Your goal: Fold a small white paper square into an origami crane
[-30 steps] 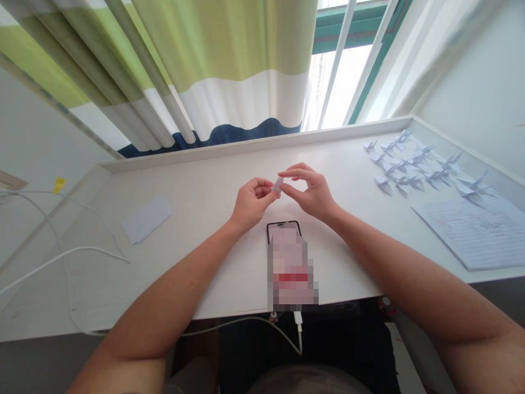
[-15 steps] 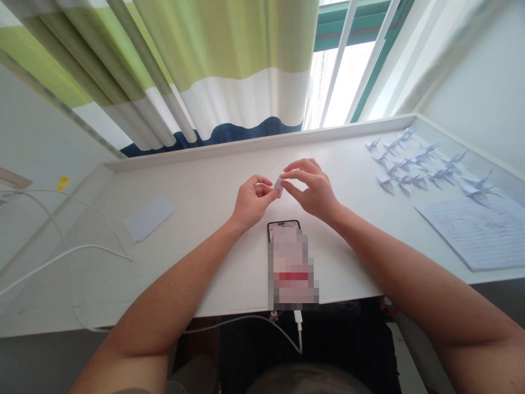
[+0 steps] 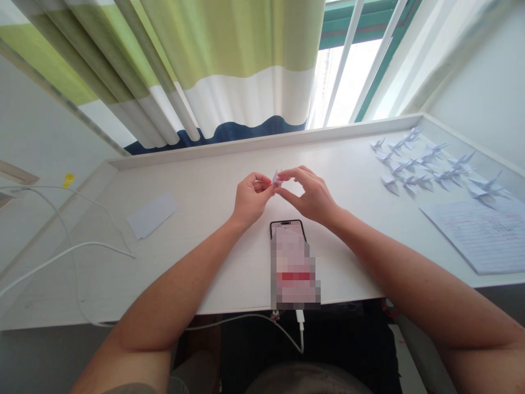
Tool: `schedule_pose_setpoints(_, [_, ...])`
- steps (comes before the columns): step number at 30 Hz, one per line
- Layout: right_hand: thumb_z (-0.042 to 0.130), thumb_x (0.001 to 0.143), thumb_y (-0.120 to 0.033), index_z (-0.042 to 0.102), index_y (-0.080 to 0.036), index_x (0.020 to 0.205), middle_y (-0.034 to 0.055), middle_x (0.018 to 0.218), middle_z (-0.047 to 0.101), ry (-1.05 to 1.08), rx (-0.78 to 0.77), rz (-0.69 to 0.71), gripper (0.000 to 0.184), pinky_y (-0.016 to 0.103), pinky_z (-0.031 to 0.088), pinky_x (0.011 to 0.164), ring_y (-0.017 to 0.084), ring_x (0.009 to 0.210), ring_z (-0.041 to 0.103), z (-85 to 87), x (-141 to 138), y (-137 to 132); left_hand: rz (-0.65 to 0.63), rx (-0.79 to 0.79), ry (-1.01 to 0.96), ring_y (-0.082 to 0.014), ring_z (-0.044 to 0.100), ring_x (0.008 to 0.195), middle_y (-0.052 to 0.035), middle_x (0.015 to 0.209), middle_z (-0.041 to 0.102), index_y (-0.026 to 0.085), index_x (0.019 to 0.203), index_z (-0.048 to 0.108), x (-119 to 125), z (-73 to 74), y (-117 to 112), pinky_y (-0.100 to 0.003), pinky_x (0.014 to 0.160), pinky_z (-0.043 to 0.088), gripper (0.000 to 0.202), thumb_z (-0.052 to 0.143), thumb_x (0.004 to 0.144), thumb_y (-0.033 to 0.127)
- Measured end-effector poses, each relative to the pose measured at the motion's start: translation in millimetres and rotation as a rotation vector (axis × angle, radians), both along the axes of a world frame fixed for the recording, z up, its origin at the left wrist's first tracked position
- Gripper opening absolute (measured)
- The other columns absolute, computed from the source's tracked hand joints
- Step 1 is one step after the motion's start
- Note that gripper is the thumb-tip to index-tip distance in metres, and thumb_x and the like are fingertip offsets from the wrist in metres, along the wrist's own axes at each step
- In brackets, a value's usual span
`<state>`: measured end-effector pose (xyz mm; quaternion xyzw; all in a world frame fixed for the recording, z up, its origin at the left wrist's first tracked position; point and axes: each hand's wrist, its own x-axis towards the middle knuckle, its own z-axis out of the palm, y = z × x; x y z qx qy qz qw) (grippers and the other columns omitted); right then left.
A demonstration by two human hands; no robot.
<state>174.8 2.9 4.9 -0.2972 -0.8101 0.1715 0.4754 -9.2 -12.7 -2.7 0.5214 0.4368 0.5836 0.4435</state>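
Between my two hands, above the middle of the white desk (image 3: 213, 186), is a small piece of folded white paper (image 3: 276, 178) with a pointed tip sticking up. My left hand (image 3: 251, 198) pinches its lower left side between thumb and fingers. My right hand (image 3: 311, 192) has thumb and index finger on its right side, with the other fingers curved above. The fingertips hide part of the folds. Just below the hands lies a phone (image 3: 287, 230) with its screen up, most of it blurred out, and a white charging cable (image 3: 301, 323) plugged into its near end.
Several folded paper cranes (image 3: 410, 164) stand in rows at the back right. In front of them lies a lined, written sheet (image 3: 479, 235). Blank white paper pieces (image 3: 152, 215) lie at the left, beside a loose white cable (image 3: 82, 247). A raised rim (image 3: 262, 141) borders the desk's back.
The folded paper now shows a pointed tip standing up between the fingers. My right hand has come slightly lower, its thumb closer to the left thumb. The view has shifted a little.
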Motion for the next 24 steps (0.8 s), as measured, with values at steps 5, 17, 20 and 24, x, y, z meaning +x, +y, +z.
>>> schedule_pose_setpoints(5, [0.068,0.103,-0.033,0.077,-0.031,0.097,0.0025,0.096,0.081,0.013,-0.023,-0.038,0.01,0.047,0.056,0.088,0.026,0.093,0.07,2.7,2.5,1.0,-0.031,0.002,0.004,-0.0203,0.078,0.078,-0.0012,0.074,0.075,0.021,0.083,0.061,2.5,0.3,-0.7,-0.037,0.08,0.061,0.054,0.103,0.066,0.051])
schedule_pose_setpoints(17, [0.073,0.099,-0.035,0.079,-0.03,0.097,0.0023,0.092,0.08,0.148,-0.15,-0.041,0.008,0.046,0.058,0.082,0.024,0.086,0.072,6.5,7.1,-1.4,-0.16,-0.023,0.016,-0.0218,0.079,0.079,-0.0043,0.077,0.079,0.02,0.087,0.065,2.2,1.7,-6.8,-0.039,0.081,0.062,0.052,0.099,0.07,0.056])
schedule_pose_setpoints(20, [0.073,0.099,-0.039,0.077,-0.03,0.106,0.0027,0.093,0.079,0.208,-0.205,-0.019,0.013,0.046,0.058,0.084,0.024,0.086,0.074,5.9,5.9,-2.6,-0.187,-0.035,0.016,-0.0215,0.079,0.079,-0.0043,0.078,0.08,0.02,0.089,0.066,-0.2,1.3,-6.2,-0.04,0.082,0.061,0.05,0.099,0.071,0.053])
schedule_pose_setpoints(24, [0.068,0.103,-0.042,0.075,-0.029,0.113,0.0022,0.09,0.078,0.256,-0.258,-0.022,0.018,0.044,0.057,0.084,0.023,0.087,0.074,3.8,3.7,-2.4,-0.196,-0.056,-0.002,-0.0219,0.08,0.08,-0.005,0.079,0.08,0.02,0.088,0.065,0.7,2.9,-6.7,-0.04,0.084,0.061,0.05,0.1,0.071,0.051])
